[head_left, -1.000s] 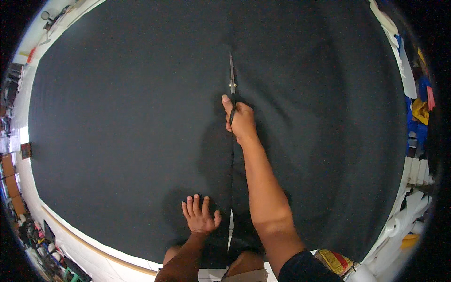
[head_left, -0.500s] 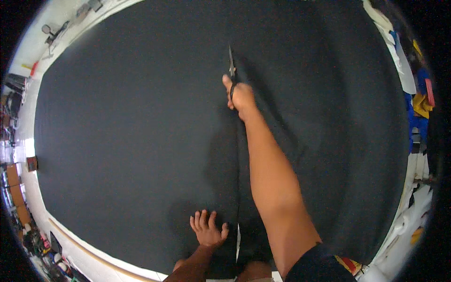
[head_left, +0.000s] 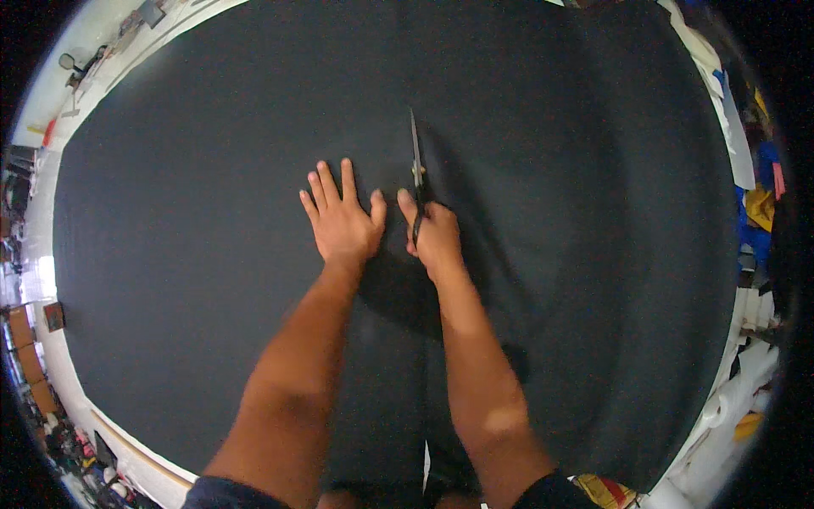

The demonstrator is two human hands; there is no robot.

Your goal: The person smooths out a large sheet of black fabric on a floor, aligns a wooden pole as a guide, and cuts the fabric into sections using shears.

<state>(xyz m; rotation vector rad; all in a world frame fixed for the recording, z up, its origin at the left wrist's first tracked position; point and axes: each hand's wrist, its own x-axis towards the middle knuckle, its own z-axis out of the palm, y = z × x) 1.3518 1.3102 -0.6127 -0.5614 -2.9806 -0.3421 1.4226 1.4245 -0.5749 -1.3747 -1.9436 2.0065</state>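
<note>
Dark grey cloth (head_left: pixel 186 280) covers nearly the whole table. My right hand (head_left: pixel 437 237) grips black-handled scissors (head_left: pixel 415 161) at the middle of the cloth, blades pointing away from me. The blades look nearly closed, and their shadow falls to the right. Left of them my left hand (head_left: pixel 346 222) lies flat, fingers spread, pressing on the cloth with its thumb near the scissors' handles. A slit (head_left: pixel 426 467) in the cloth shows white at the near edge, and a faint line runs from it toward the scissors.
The white table edge (head_left: pixel 69 356) curves along the left, with a small brown block (head_left: pixel 54 316) on it. Soft folds cross the cloth's right part. Beyond the right edge lie white sheets (head_left: pixel 736 144) and blue and yellow pieces (head_left: pixel 759 206).
My left hand has moved from the near edge far forward to beside the scissors. My right hand and the scissors now appear a little nearer, and the view has shifted slightly.
</note>
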